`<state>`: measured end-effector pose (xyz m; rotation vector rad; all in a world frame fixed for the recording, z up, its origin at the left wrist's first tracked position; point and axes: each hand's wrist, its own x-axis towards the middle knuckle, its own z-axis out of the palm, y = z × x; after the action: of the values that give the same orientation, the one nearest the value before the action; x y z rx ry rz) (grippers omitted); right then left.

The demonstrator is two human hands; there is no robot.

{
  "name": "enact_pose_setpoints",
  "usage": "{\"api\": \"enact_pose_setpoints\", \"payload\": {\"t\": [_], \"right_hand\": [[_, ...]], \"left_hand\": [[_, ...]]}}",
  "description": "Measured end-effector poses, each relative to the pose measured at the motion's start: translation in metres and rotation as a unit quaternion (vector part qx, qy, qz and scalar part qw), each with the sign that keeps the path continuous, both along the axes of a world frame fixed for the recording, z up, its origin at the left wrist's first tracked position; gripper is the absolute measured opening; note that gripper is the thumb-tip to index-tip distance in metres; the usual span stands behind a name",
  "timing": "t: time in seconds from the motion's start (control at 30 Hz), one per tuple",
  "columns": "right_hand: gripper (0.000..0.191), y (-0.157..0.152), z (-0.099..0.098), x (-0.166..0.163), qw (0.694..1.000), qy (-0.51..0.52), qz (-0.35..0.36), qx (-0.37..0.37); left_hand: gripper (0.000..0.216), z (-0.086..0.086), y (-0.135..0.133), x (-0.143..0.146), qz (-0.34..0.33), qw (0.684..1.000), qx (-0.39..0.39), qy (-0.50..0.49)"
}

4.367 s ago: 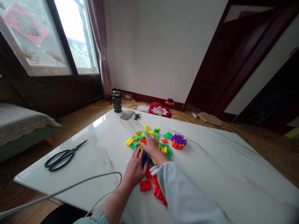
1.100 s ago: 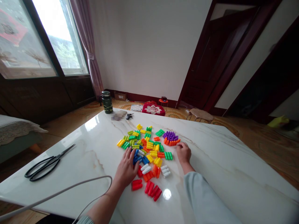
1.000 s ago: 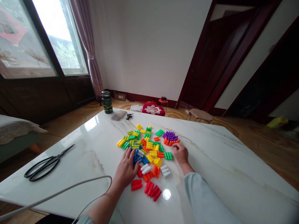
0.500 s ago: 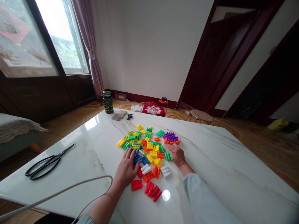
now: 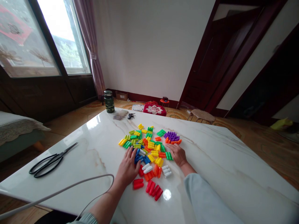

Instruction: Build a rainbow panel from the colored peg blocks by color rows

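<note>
Orange pieces (image 5: 175, 142) beside the purple pieces (image 5: 172, 136) are being pointed at by the released right hand (image 5: 178, 155), while, left of the purple, blue pieces (image 5: 140, 158) are being touched by the left hand (image 5: 127, 165) (grip unclear).

White veined table (image 5: 224, 174). Scissors (image 5: 62, 153), black handles, lying on its left side, tips toward the far edge. Cable (image 5: 23, 206) looping over its near left part. Flask (image 5: 109, 102) upright at its far left corner, dark green camo; keys (image 5: 130, 116) near that corner, pixelated item (image 5: 120, 115) between. Bed (image 5: 21, 123) off its left side. Beyond its far edge: curtain (image 5: 93, 46), cardboard box (image 5: 121, 95), red cushion (image 5: 154, 109) with pale flower, round stool (image 5: 202, 115) to the right, dark door (image 5: 215, 62) behind.
</note>
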<state>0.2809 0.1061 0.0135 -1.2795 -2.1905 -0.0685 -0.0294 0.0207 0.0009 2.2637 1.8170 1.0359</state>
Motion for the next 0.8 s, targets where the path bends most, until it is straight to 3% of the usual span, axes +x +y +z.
{"api": "enact_pose_setpoints", "payload": {"t": [0.17,0.33,0.43,0.57,0.8], "right_hand": [[0.03,-0.006,0.003,-0.006,0.998,0.054,-0.035,0.018],[0.026,-0.025,0.021,-0.03,0.99,0.12,-0.055,0.041],[0.022,-0.043,0.037,-0.048,0.99,0.141,-0.008,-0.006],[0.01,-0.071,0.053,-0.061,0.981,0.109,0.088,-0.131],[0.049,-0.1,0.053,-0.062,0.969,-0.011,0.2,-0.143]], "left_hand": [[0.055,0.0,0.0,0.0,-0.004,1.0,0.009,0.003],[0.054,0.0,0.0,0.0,-0.005,1.0,0.011,-0.001],[0.055,-0.001,0.0,0.0,-0.007,1.0,0.011,-0.003],[0.055,-0.001,-0.001,0.001,-0.006,1.0,0.005,0.0],[0.054,0.002,-0.002,0.002,-0.006,1.0,0.009,-0.005]]}}
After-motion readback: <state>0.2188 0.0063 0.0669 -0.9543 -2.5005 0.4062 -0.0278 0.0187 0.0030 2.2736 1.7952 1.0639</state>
